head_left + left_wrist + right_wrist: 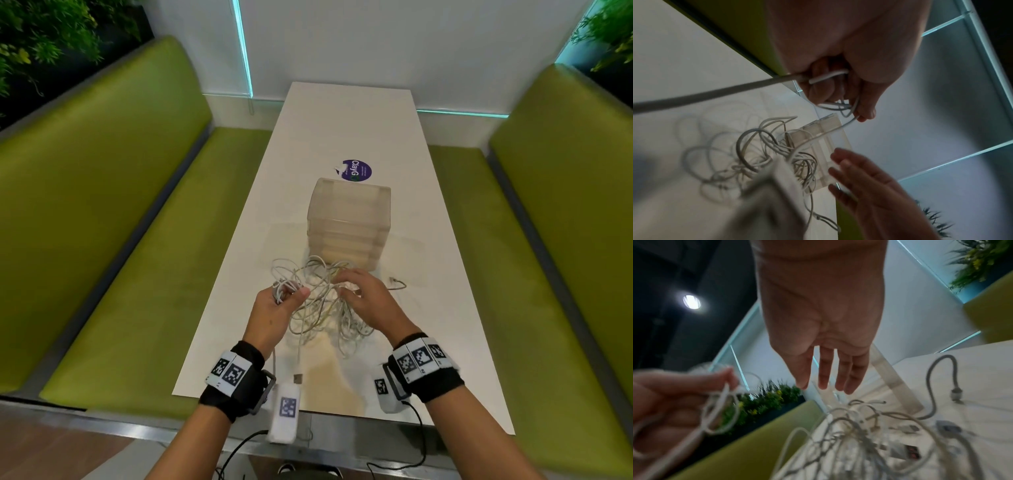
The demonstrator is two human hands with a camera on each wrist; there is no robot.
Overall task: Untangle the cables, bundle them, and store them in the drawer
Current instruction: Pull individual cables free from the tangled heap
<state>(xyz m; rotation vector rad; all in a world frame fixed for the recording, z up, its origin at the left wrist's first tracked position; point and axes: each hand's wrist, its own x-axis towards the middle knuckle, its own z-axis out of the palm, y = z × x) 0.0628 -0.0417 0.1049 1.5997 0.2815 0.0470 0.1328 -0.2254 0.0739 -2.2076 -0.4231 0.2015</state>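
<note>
Left hand [274,313] grips several loops of white cable, fingers curled round them; right hand [368,301] spread flat with straight fingers, hovering over the tangle at about 3 o'clock from the left hand, holding nothing. USB plug [298,378] of one lead lies nearest, at 6 o'clock of the pile. Tangled cables [318,308] sit on the white desk [445,308], partly lifted by the left hand. Just beyond at 12 o'clock stands the translucent drawer unit [349,222], drawers apparently closed. Purple sticker [356,170] is farther at 12 o'clock.

Step in hand: untangling, early. To do it well, probably keep the left grip fixed, let the right hand find one free end and draw it out slowly through the loops; yanking would likely tighten knots or drag the pile into the drawer unit.
</note>
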